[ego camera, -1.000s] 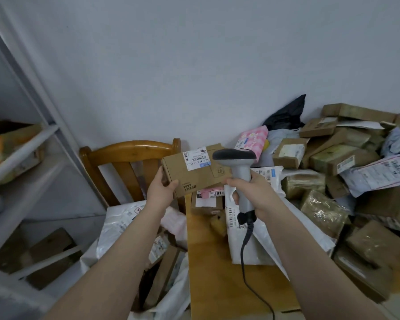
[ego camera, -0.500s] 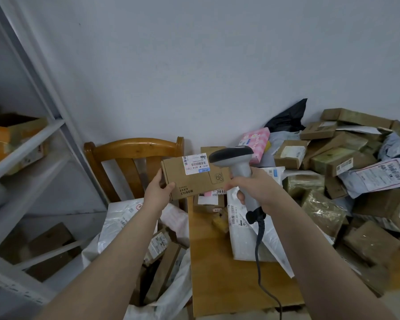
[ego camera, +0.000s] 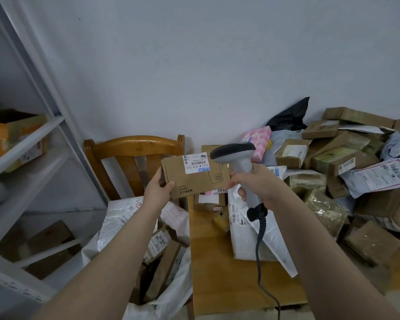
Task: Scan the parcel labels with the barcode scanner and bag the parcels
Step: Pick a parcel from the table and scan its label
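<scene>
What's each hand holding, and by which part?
Left hand grips the cardboard box by its left end. Right hand grips the barcode scanner by its handle.

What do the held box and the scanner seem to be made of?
Box: likely cardboard, matte brown, with folded edges and printing on its face. Scanner: probably plastic, a smooth light grey body with a darker top cap.

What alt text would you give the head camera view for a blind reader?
A left hand holds a small cardboard box, label facing the camera, while the right hand grips a corded barcode scanner beside it. A wooden table carries parcels, heaped high at right; a white bag holding parcels sits lower left, by a wooden chair.
</scene>
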